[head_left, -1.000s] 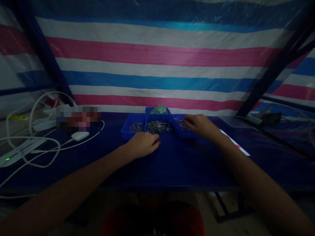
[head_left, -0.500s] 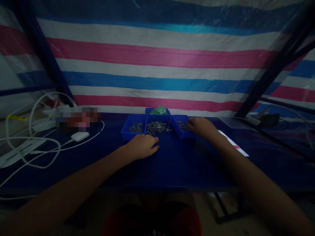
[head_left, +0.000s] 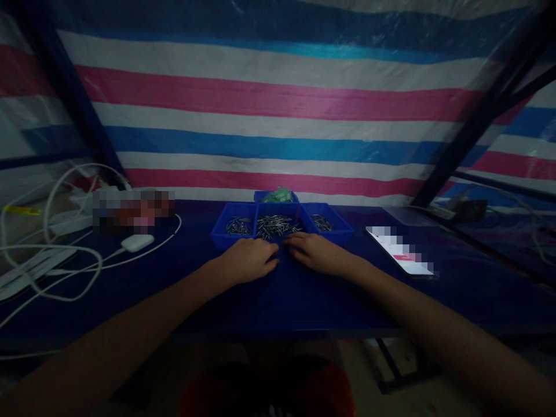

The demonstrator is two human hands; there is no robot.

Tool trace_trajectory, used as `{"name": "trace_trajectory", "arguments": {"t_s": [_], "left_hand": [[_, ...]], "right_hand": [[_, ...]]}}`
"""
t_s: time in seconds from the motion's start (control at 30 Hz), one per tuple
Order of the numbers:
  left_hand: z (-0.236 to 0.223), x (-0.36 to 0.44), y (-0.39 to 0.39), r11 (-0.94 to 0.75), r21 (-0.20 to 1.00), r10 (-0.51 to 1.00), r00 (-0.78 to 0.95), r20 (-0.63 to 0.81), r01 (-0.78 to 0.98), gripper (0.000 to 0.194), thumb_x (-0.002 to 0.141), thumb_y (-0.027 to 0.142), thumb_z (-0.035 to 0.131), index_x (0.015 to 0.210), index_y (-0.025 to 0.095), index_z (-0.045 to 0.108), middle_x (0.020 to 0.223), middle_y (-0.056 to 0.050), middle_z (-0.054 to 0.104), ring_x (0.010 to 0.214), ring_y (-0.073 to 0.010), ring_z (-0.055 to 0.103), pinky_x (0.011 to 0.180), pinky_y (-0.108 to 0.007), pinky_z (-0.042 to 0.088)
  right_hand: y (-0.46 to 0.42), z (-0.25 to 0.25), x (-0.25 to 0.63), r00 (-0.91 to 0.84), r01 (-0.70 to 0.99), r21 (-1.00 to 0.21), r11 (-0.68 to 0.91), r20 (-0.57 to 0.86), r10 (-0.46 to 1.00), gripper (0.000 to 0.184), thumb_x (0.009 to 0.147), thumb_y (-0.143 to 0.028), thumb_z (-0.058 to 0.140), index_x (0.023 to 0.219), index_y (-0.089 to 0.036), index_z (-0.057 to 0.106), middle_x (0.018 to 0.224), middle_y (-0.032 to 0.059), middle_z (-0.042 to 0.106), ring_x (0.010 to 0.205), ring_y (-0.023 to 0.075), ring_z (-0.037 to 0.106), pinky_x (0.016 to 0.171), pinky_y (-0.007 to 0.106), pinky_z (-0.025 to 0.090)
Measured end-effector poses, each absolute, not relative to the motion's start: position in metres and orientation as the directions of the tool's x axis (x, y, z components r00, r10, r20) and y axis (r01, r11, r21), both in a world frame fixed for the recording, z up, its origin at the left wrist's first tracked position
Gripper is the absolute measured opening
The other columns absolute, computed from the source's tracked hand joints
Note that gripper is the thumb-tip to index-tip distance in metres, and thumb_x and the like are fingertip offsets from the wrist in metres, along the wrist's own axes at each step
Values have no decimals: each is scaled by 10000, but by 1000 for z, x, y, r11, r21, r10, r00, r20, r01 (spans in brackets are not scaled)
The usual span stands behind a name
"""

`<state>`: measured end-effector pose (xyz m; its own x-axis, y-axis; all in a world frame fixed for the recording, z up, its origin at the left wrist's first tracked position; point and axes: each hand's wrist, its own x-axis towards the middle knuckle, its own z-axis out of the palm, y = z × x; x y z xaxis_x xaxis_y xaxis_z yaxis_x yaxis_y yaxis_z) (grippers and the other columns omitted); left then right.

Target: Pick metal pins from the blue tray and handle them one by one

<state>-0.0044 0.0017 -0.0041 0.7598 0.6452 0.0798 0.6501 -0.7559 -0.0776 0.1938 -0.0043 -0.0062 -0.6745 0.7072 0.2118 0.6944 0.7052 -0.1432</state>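
My left hand (head_left: 249, 259) rests on the table just in front of the left blue bin (head_left: 219, 230). Its fingers are bent, with a gap between thumb and forefinger, and nothing shows in it. My right hand (head_left: 319, 253) reaches inward, fingers stretched and slightly apart at the near edge of a loose pile of thin silvery metal pieces (head_left: 275, 223). These look like screws or rivets; the exact kind is too small to tell. Similar pieces lie in the left bin and in the right blue bin (head_left: 341, 230). The fingertips of both hands are partly hidden.
Behind the pile stands another blue bin (head_left: 260, 197) holding a green plastic bag (head_left: 281, 196). A lit phone (head_left: 402, 255) lies on the blue table (head_left: 278, 307) at right. White cables (head_left: 93, 263) and a white adapter (head_left: 138, 242) are at left. A striped sheet (head_left: 278, 98) hangs behind.
My right hand has left the right bin and moved left to the pile's front edge, beside my left hand. The phone is now uncovered. My left hand has stayed put.
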Motion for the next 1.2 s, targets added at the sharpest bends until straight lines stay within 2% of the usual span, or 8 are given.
{"name": "trace_trajectory", "arguments": {"t_s": [0.1, 0.2, 0.3, 0.4, 0.5, 0.87, 1.1, 1.2], "left_hand": [[-4, -4, 2, -752, -81, 650, 756, 83, 655, 262, 838, 370, 351, 884, 183, 528, 847, -63, 609, 737, -201, 574, 570, -292, 407], [-4, -4, 2, -747, -72, 657, 750, 73, 661, 259, 835, 370, 361, 887, 180, 528, 859, -67, 607, 744, -196, 572, 583, -291, 411], [-4, -3, 2, -747, -63, 658, 750, 69, 662, 259, 835, 367, 363, 896, 177, 527, 867, -69, 605, 757, -193, 569, 594, -290, 412], [-4, -3, 2, -752, -55, 654, 754, 67, 657, 258, 837, 367, 359, 896, 178, 525, 860, -65, 605, 751, -189, 568, 587, -285, 409], [-4, -4, 3, -759, -52, 646, 761, 67, 649, 245, 834, 359, 367, 897, 183, 524, 856, -61, 605, 745, -189, 570, 574, -281, 405], [-4, -4, 3, -767, -42, 638, 768, 55, 640, 258, 834, 357, 363, 910, 177, 532, 849, -66, 605, 754, -189, 567, 588, -289, 406], [-6, -3, 2, -771, -52, 629, 772, 89, 635, 266, 838, 349, 355, 918, 174, 538, 873, -65, 596, 765, -186, 558, 606, -290, 408], [-7, -2, 1, -781, -63, 613, 781, 117, 622, 258, 839, 342, 358, 919, 179, 541, 870, -53, 594, 763, -180, 554, 609, -284, 408]], "right_hand": [[-2, -17, 191, -657, 718, -143, 681, 183, 731, 372, 839, -234, 360, 1177, -130, 474, 1260, 129, 432, 1074, 213, 468, 873, 360, 375], [1, -17, 192, -675, 706, -148, 693, 156, 721, 379, 841, -234, 354, 1188, -135, 468, 1264, 121, 434, 1090, 209, 456, 889, 362, 364], [1, -12, 194, -683, 695, -155, 702, 161, 712, 340, 829, -225, 390, 1136, -141, 507, 1183, 118, 504, 1031, 202, 495, 852, 343, 379], [-1, -6, 198, -684, 690, -164, 705, 169, 710, 236, 826, -222, 417, 985, -145, 573, 970, 96, 587, 877, 178, 544, 770, 310, 400], [-2, -3, 199, -686, 689, -169, 705, 160, 709, 176, 823, -215, 427, 869, -139, 578, 827, 71, 574, 774, 155, 539, 713, 282, 399], [-1, -4, 199, -669, 699, -186, 690, 169, 724, 142, 809, -218, 458, 852, -152, 576, 823, 58, 538, 748, 149, 516, 692, 283, 385], [-5, -2, 195, -739, 598, -273, 754, 177, 650, 164, 764, -79, 439, 874, -153, 536, 808, 36, 569, 731, 127, 516, 689, 254, 379], [-9, 0, 192, -757, 572, -294, 766, 172, 631, 160, 752, -69, 435, 853, -157, 524, 790, 28, 562, 710, 123, 509, 671, 249, 375]]}}
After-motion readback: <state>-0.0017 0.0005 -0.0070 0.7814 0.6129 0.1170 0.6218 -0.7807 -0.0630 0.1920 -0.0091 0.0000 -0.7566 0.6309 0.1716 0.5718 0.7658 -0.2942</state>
